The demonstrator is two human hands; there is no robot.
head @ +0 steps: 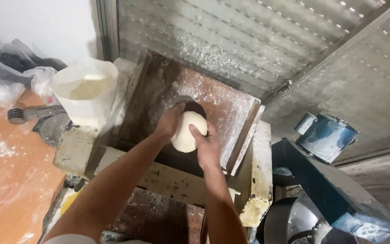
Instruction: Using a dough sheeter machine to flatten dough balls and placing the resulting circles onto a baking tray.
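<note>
A pale, smooth ball of dough (187, 129) is held between both my hands over the floured, rust-brown sloping chute (231, 106) of a worn cream-coloured machine (258, 180). My left hand (170, 121) cups the dough's left and upper side. My right hand (207, 147) grips its right and lower side, thumb lying across the front. A dark opening in the chute shows just behind the dough.
A white plastic bucket (86, 92) with flour stands at the machine's left. Plastic bags (10, 74) and a metal tool (32, 113) lie on a floured orange table (5, 180). A blue motor (326, 135) and blue frame (335, 194) sit right. Metal shutters rise behind.
</note>
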